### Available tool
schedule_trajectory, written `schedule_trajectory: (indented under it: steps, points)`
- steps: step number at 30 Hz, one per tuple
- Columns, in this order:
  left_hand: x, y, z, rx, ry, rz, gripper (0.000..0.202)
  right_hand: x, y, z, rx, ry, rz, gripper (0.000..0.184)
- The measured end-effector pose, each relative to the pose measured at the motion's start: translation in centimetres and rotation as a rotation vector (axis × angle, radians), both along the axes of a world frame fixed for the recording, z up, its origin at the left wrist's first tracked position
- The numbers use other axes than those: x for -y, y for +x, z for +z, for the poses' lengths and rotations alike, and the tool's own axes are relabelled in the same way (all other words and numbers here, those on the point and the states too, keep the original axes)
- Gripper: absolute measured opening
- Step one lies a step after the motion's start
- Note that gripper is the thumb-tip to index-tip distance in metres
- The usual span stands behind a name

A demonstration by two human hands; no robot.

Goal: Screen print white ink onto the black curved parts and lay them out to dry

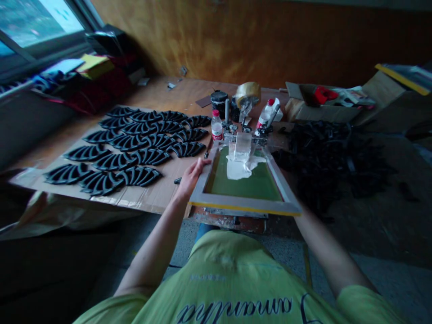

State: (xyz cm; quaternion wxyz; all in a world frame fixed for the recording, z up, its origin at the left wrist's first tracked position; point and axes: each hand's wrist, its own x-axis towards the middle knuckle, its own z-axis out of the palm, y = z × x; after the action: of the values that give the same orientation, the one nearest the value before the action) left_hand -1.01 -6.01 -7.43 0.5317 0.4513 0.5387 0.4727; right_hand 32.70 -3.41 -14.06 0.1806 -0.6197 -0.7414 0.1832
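Observation:
A screen-printing frame (248, 204) with green mesh (248, 186) lies before me, its front edge lined in yellow. White ink (238, 170) is pooled on the mesh around a pale, translucent block (242, 146). My left hand (193, 177) grips the frame's left side, its fingertips over the rim and its thumb hidden. At the right, my forearm reaches under the frame's front corner, which covers my right hand. Metal clamps (245, 129) stand at the frame's far end. Small black ends show beside my left hand.
Fan-shaped black ribbed pieces (135, 157) lie in rows on cardboard (148, 198) at left. Heaped black parts (337, 157) fill the right. Two red-capped bottles (217, 127), a dark tub (219, 102) and a tape roll (248, 92) stand behind the frame. A carton (324, 111) sits farther right.

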Motion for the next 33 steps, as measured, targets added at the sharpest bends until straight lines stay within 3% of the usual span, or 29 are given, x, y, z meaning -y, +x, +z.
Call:
schedule_trajectory:
  steps: [2,4,7,10,13,16,21,24,27,30,33]
  points:
    - [1.6,-0.1,-3.2,-0.013,-0.122,-0.003,0.061,-1.6,0.6,1.4,-0.002,0.104,-0.124,0.041]
    - [2.4,0.1,-6.4,-0.002,-0.171,0.012,0.076,-3.0,-0.9,2.8,-0.01,0.253,-0.138,0.043]
    - [2.4,0.3,-10.1,-0.027,-0.159,-0.001,0.082,-4.3,-5.5,4.1,0.085,0.362,0.044,0.059]
    - [1.9,0.1,-11.7,-0.071,-0.162,-0.033,0.078,-4.0,-9.2,3.6,0.24,0.235,0.195,0.035]
    - [1.7,-0.3,-12.2,-0.095,-0.173,-0.05,0.072,-1.9,-9.8,1.8,0.293,0.127,0.299,0.011]
    - [1.7,-0.5,-12.4,-0.112,-0.191,-0.047,0.068,0.9,-8.3,0.7,0.268,0.154,0.449,0.018]
    - [1.8,-0.2,-12.0,-0.094,-0.227,0.022,0.062,2.1,-6.1,2.2,0.211,0.137,0.694,0.025]
    - [1.8,-0.1,-11.6,-0.097,-0.217,0.026,0.06,1.0,-6.6,3.2,0.212,0.097,0.655,0.019]
    - [1.8,-0.2,-11.3,-0.118,-0.186,-0.009,0.062,1.3,-7.5,2.6,0.19,0.164,0.523,0.022]
    - [1.7,-0.2,-11.1,-0.109,-0.193,-0.031,0.065,3.1,-7.5,1.4,0.164,0.214,0.562,0.027]
    - [1.7,-0.2,-10.8,-0.082,-0.228,-0.031,0.067,3.6,-7.2,1.5,0.153,0.178,0.611,0.019]
